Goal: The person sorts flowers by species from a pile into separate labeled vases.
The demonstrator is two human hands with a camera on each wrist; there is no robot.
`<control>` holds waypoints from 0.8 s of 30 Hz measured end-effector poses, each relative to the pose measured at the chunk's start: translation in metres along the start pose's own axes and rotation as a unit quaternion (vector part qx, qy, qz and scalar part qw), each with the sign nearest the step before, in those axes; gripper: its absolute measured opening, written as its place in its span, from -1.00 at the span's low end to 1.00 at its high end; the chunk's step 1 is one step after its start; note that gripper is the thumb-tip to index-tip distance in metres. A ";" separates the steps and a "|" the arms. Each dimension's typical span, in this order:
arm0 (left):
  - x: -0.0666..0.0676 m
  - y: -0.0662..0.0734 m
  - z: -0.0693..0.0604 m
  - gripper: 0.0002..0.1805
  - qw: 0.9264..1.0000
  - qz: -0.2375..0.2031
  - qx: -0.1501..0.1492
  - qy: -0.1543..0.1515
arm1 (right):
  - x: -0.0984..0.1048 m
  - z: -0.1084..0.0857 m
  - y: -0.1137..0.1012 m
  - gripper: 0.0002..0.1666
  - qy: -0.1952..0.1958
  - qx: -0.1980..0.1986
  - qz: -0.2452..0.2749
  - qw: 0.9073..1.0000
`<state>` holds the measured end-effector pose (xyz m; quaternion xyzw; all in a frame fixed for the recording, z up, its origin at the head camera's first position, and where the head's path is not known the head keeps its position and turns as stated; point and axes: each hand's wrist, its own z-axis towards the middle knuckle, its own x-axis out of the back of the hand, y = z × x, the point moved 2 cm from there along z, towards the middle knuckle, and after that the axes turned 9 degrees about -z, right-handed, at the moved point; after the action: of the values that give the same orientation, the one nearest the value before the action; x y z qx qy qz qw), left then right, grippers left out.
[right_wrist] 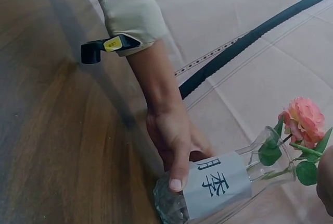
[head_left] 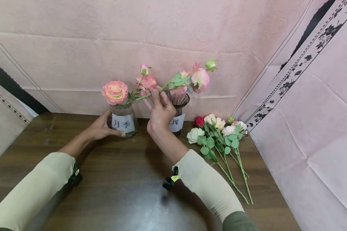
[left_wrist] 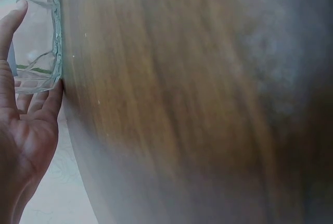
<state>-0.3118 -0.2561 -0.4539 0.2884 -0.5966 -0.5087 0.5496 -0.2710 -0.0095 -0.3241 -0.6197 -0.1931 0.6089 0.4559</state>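
Observation:
A clear glass vase (head_left: 123, 123) with a white paper label stands toward the back of the table. My left hand (head_left: 99, 126) grips its lower part, thumb across the front. In the left wrist view the fingers curve round the glass base (left_wrist: 56, 41). An orange-pink flower (head_left: 115, 92) shows at the vase's mouth, with leaves inside the neck in the right wrist view. My right hand (head_left: 162, 114) pinches a green stem (head_left: 146, 96) bearing pink blooms (head_left: 200, 79), leaning to the right from the mouth. How deep this stem sits is hidden.
Behind my right hand stands a dark ribbed vase (head_left: 180, 101) with its own paper label, partly covered. Several artificial roses (head_left: 195, 135), white, cream and red, lie on the table's right side. Pink patterned cloth (head_left: 75, 57) hangs behind the wooden table (head_left: 118, 186).

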 end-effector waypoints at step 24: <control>0.000 -0.001 0.001 0.31 1.000 -0.012 -0.007 -0.007 | -0.016 -0.004 0.038 -0.73 -0.041 0.038 -0.125 0.991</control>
<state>-0.3133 -0.2565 -0.4546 0.2880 -0.5932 -0.5214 0.5416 -0.2820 -0.0432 -0.3461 -0.5479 -0.2638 0.5789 0.5432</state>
